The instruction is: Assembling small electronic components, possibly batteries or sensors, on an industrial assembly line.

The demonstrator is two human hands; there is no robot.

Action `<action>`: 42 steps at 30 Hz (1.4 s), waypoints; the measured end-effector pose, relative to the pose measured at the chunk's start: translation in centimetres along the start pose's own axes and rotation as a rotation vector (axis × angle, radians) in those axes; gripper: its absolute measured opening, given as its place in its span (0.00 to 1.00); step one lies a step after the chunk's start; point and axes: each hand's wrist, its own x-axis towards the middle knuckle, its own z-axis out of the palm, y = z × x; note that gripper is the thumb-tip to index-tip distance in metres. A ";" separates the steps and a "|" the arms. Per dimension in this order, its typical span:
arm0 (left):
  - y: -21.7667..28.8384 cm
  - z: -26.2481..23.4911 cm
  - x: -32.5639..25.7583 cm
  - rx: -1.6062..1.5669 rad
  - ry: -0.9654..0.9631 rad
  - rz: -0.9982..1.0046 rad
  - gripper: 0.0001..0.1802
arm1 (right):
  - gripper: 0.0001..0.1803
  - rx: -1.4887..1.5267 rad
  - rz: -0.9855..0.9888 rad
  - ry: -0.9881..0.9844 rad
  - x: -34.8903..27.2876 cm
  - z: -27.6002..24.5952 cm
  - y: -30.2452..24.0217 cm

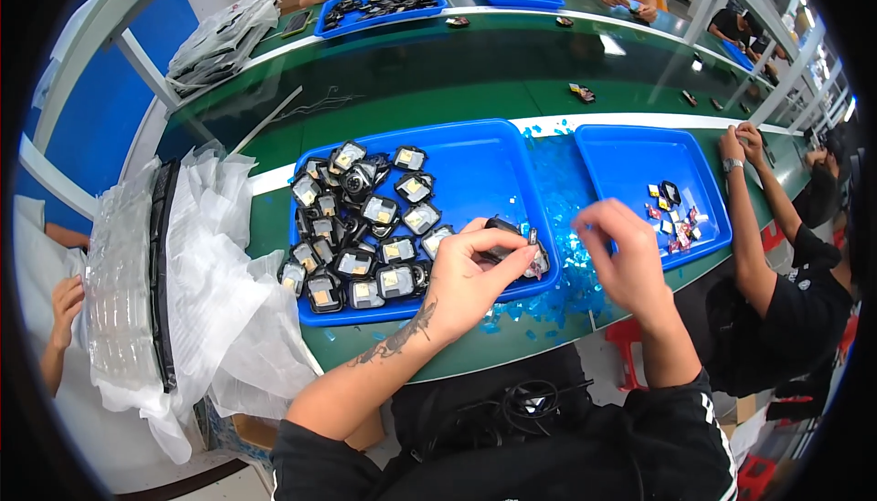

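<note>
My left hand (470,277) is closed around a small black device housing (502,227), pinching it between thumb and fingers over the right end of a large blue tray (438,140). A small metallic and reddish part shows at the housing, by my thumb. My right hand (626,250) is raised to the right, above scattered blue film pieces (568,273). Its fingers are bent and apart, with nothing visible in them. Several black housings with clear-grey faces and yellowish squares (379,210) are heaped in the left half of the tray.
A second blue tray (607,140) at right holds small reddish and yellow-white parts (678,227). White wrapping sheets (228,273) and stacked clear trays (119,282) stand at left. Beyond runs a green conveyor belt (411,67). Co-workers sit across and at right.
</note>
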 end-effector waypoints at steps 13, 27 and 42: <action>0.7 0.5 -0.5 -0.451 -0.174 -0.175 0.09 | 0.06 1.054 0.107 -0.096 -1.1 2.7 0.0; -0.3 0.4 0.3 -0.437 0.151 -0.110 0.16 | 0.07 0.121 0.143 0.500 1.2 1.9 2.9; -0.1 -0.5 0.8 -0.582 0.287 -0.175 0.15 | 0.08 0.166 -0.193 -0.281 -0.2 3.3 -0.4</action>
